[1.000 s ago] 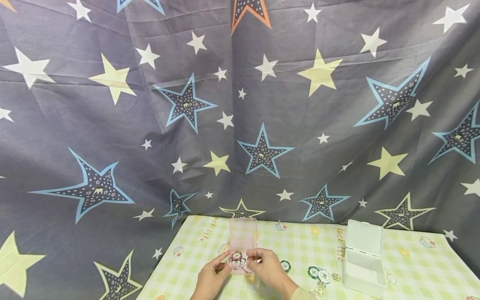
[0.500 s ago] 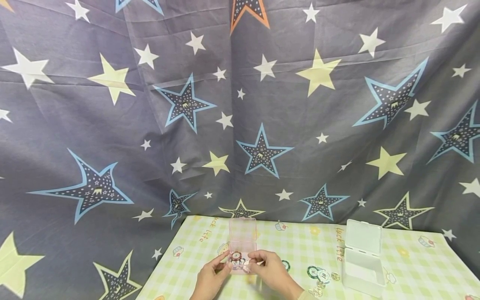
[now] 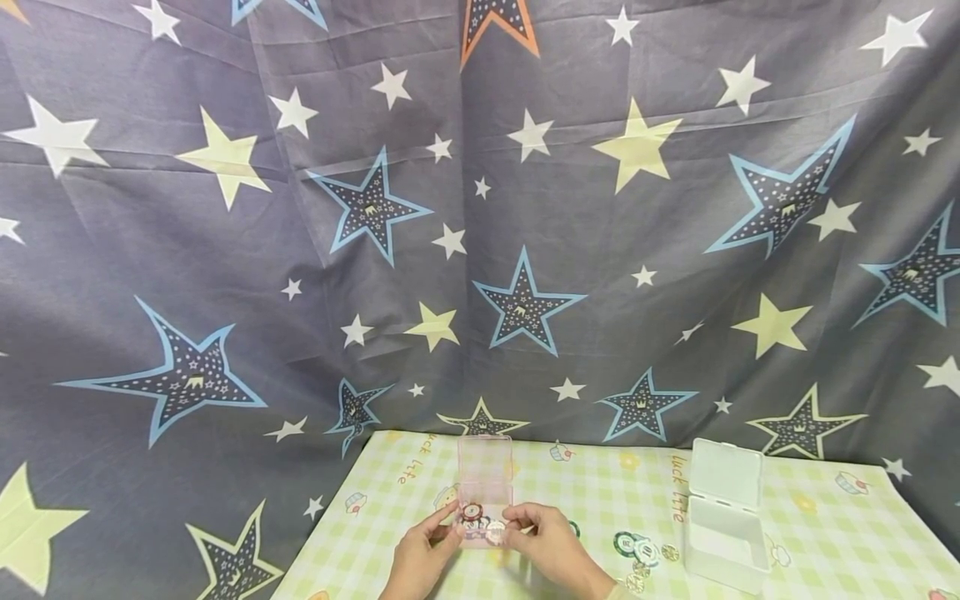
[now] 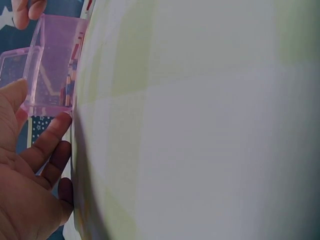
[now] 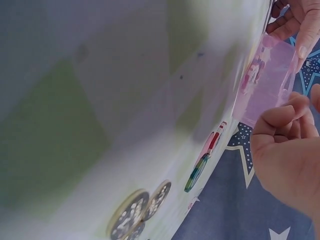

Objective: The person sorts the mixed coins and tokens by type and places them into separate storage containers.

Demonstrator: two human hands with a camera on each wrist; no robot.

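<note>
Head view: pink box [image 3: 489, 493] between left grip [image 3: 423, 552] and right grip [image 3: 550, 546].

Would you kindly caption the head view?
Left hand and right hand flank an open, translucent pink plastic box of round, patterned chips.

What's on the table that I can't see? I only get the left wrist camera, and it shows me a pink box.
Observer: There's a white box with its lid open.
Operator: Ooh, anything shiny?
Observer: Yes, gold-coloured coins lie to the left of the white box.
Operator: What's inside the pink box?
Observer: The head view shows a red-rimmed chip in there, face up.
</note>
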